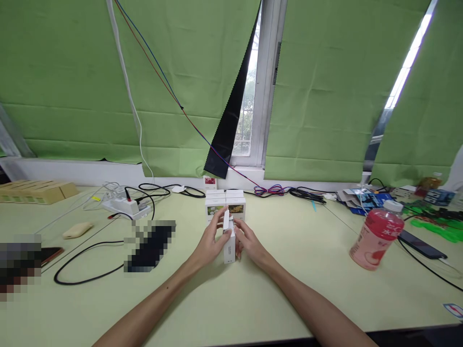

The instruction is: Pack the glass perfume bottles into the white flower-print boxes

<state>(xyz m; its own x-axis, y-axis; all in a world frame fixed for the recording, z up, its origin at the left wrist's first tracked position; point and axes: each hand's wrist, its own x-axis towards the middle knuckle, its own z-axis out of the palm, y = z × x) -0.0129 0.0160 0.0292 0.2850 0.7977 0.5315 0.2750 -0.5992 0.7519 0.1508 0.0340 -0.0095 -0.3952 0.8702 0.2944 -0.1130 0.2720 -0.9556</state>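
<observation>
Pressure should be light: at frame centre, my left grip (210,244) and right grip (251,243) clasp a white rectangular cardboard box (229,251), its white flap (226,221) raised.

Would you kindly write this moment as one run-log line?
left hand: gripping small white cardboard box; right hand: at box's right side; top flap: raised; behind: white picture-printed boxes; to right: pink plastic bottle

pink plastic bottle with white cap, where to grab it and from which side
Probably best around the middle of the pink plastic bottle, from its left: it is wide and round there, the white plastic cap is narrower, and a flat black phone lies close on the right.
</observation>
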